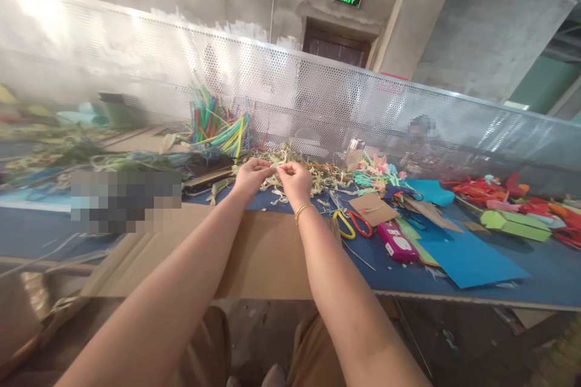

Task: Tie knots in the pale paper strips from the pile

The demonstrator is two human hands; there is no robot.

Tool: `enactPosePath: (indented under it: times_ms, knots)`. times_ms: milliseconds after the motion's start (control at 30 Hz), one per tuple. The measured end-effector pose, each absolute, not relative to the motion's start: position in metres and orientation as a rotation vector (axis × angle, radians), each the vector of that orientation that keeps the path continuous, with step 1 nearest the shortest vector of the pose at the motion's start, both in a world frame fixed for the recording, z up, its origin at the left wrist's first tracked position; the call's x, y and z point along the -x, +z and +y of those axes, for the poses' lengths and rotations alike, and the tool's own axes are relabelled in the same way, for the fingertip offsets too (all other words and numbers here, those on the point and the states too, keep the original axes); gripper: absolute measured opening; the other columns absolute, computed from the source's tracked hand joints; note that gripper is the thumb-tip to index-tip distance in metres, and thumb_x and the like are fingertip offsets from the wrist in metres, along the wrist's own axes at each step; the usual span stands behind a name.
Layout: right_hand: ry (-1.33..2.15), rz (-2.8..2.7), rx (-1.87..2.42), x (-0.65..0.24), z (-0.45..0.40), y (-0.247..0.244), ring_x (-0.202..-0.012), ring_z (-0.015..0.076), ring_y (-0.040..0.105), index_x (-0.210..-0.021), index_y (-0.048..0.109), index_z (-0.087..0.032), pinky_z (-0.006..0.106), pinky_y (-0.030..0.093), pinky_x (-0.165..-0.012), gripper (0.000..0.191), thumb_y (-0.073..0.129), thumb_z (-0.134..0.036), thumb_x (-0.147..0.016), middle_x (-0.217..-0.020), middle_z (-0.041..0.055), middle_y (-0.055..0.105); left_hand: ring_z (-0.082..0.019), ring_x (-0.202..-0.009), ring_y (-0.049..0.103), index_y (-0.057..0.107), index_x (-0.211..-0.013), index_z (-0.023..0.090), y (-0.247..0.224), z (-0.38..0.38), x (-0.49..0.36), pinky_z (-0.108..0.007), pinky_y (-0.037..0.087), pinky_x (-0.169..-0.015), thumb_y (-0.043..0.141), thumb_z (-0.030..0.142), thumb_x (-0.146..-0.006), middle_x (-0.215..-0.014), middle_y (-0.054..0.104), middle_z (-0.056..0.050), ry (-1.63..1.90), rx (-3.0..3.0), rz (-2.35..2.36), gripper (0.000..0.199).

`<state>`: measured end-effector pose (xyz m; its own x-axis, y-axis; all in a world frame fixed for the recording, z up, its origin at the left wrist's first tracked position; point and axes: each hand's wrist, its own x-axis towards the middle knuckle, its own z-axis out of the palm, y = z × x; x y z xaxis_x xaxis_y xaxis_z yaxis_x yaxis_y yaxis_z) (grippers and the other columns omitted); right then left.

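Observation:
Both arms reach forward over a brown cardboard sheet (276, 254) at the table's near edge. My left hand (251, 179) is closed in a pinch, with its fingertips turned toward the right hand. Nearly touching it, my right hand (296, 182) pinches too, and a bracelet (303, 210) circles that wrist. Whatever lies between the fingertips is pale and too small to name. Just behind the hands is a tangled heap of pale green strips (287, 153). Scissors with a yellow and a red handle (361, 225) rest right of the right wrist.
Right of the scissors are a magenta box (396, 243), blue sheets (472, 254) and a green folded piece (515, 225). A bottle (354, 156) and a bundle of coloured stems (218, 127) stand near the perforated metal screen (272, 72). Red pieces (479, 191) lie far right.

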<state>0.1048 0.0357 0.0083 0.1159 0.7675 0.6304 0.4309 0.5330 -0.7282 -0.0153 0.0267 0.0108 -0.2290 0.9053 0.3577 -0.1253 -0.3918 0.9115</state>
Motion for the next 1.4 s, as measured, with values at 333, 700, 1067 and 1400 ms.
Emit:
enactPosePath:
  times_ms: [333, 700, 1067, 1400]
  knots:
    - [0.371, -1.515, 1.119, -0.106, 0.033, 0.009, -0.062, 0.0147, 0.064, -0.071, 0.066, -0.022, 0.025, 0.050, -0.063, 0.009, 0.059, -0.027, -0.072, -0.064, -0.0006, 0.068, -0.009, -0.046, 0.044, 0.058, -0.066, 0.018, 0.012, 0.024, 0.010, -0.023, 0.029, -0.045, 0.078, 0.021, -0.051, -0.050, 0.054, 0.003, 1.730, -1.224, 1.051, 0.026]
    - [0.389, -1.471, 1.148, -0.107, 0.035, 0.008, -0.066, 0.0154, 0.064, -0.071, 0.065, -0.021, 0.026, 0.051, -0.067, 0.008, 0.058, -0.023, -0.068, -0.066, -0.0001, 0.068, -0.007, -0.043, 0.040, 0.058, -0.069, 0.017, 0.007, 0.029, 0.011, -0.022, 0.026, -0.042, 0.079, 0.024, -0.052, -0.053, 0.056, 0.003, 1.686, -1.262, 1.029, 0.028]
    - [0.281, -1.512, 1.138, -0.107, 0.029, 0.012, -0.061, 0.0145, 0.062, -0.068, 0.063, -0.022, 0.025, 0.048, -0.065, 0.005, 0.059, -0.023, -0.071, -0.062, -0.0014, 0.066, -0.008, -0.045, 0.042, 0.057, -0.069, 0.018, 0.009, 0.026, 0.010, -0.022, 0.027, -0.044, 0.077, 0.028, -0.056, -0.054, 0.056, 0.003, 1.690, -1.266, 0.992, 0.026]
    - [0.251, -1.541, 1.112, -0.105, 0.024, 0.015, -0.065, 0.0158, 0.064, -0.071, 0.066, -0.021, 0.027, 0.048, -0.067, 0.006, 0.061, -0.023, -0.073, -0.067, 0.0010, 0.069, -0.008, -0.045, 0.039, 0.057, -0.071, 0.019, 0.007, 0.027, 0.011, -0.022, 0.026, -0.046, 0.070, 0.026, -0.060, -0.053, 0.054, 0.004, 1.746, -1.386, 1.032, 0.019]
